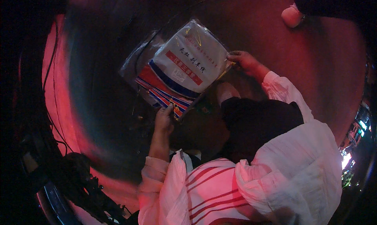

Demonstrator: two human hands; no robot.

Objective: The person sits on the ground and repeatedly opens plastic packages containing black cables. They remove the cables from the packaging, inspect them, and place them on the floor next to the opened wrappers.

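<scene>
A flat plastic package [186,73], white with red and blue bands and printed characters, is held up in front of me at a tilt. My left hand [165,119] pinches its lower edge, thumb on the front face. At its right edge, my right hand [245,62] grips the side between thumb and fingers. Behind the package's left side, a clear plastic sheet or bag [137,56] sticks out; its contents are too dark to tell.
Dark floor [106,87] spreads beneath, lit red at both sides. A thin cable [55,67] runs along the left, above a dark metal frame [86,185]. At the upper right is a pale rounded thing [292,16] by dark cloth. Small lights glow at far right.
</scene>
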